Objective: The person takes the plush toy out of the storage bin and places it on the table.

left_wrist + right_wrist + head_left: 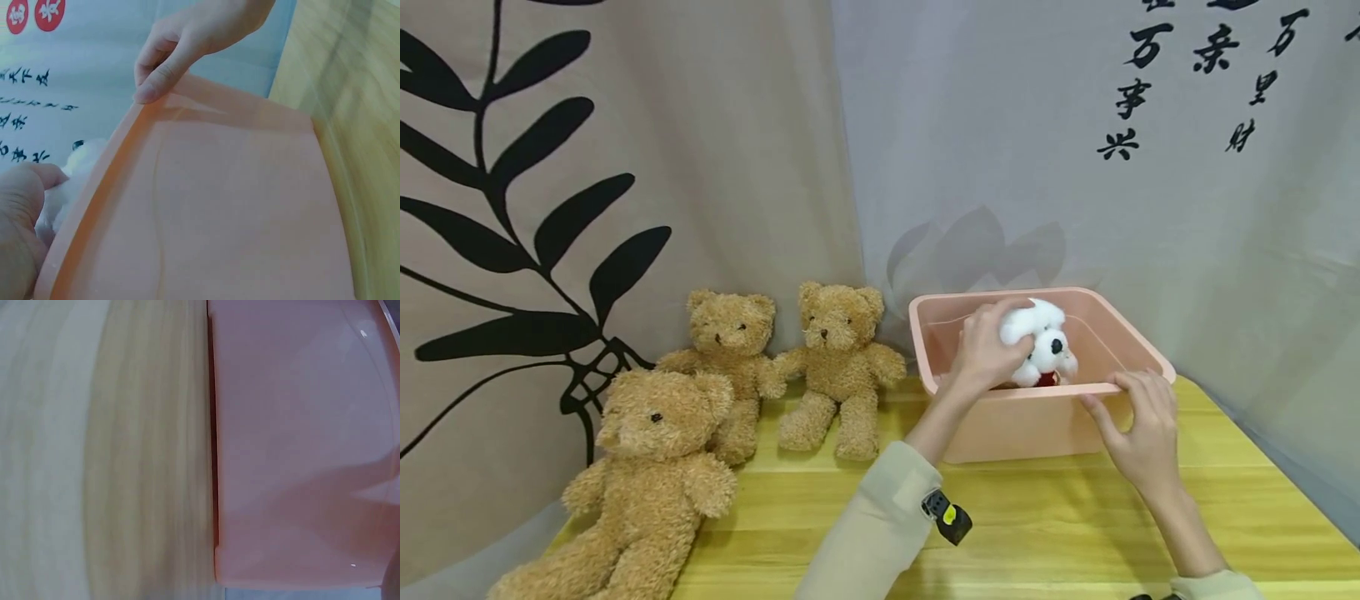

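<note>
A white plush dog (1047, 337) with a black nose and a bit of red at its neck is inside the pink plastic bin (1022, 425). My left hand (988, 346) reaches over the bin's front rim and grips the dog from its left side, thumb towards the front. The left wrist view shows the same hand (22, 219) against white fur (84, 159), partly behind the rim. At the front right corner my right hand (1142, 425) pinches the rim between thumb and fingers. The dog's lower body is hidden by the bin wall.
Three tan teddy bears sit left of the bin: a near one (651, 467), one behind it (730, 358) and one beside the bin (838, 358). All are on the yellow wood-grain table (1000, 517). A printed curtain (760, 150) hangs behind.
</note>
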Tool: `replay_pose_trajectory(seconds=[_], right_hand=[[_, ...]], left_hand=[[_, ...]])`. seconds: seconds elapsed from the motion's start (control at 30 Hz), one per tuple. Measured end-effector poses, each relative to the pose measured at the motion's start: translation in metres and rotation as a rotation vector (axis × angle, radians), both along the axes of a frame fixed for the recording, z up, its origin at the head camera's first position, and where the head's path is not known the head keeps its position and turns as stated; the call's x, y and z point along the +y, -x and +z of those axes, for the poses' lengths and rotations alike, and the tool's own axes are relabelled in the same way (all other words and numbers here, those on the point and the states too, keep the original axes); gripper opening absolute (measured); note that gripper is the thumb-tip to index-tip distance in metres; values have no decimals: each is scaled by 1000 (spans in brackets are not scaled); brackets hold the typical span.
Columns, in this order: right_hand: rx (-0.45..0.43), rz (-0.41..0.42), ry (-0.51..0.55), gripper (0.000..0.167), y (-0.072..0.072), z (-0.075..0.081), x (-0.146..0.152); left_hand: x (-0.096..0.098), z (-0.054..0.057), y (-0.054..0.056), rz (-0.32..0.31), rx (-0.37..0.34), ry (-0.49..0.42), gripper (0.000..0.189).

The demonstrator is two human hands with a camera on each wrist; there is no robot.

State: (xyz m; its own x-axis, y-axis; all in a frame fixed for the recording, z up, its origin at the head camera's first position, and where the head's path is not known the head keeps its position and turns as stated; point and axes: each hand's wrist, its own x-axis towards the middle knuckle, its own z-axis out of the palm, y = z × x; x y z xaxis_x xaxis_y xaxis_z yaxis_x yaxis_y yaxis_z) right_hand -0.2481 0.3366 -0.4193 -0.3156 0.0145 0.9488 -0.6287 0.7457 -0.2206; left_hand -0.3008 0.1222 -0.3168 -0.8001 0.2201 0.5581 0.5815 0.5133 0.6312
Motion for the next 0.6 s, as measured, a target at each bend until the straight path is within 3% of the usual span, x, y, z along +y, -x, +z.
replay_pose_trajectory(seconds=[0.47,0.6], right_hand=[[-8,-3,1,71,0,0,1],[-8,-4,-2,70,0,0,0]], left_hand=[[-15,15,-9,-32,97,-149,39],[-20,20,-11,-53,157,-193,39]])
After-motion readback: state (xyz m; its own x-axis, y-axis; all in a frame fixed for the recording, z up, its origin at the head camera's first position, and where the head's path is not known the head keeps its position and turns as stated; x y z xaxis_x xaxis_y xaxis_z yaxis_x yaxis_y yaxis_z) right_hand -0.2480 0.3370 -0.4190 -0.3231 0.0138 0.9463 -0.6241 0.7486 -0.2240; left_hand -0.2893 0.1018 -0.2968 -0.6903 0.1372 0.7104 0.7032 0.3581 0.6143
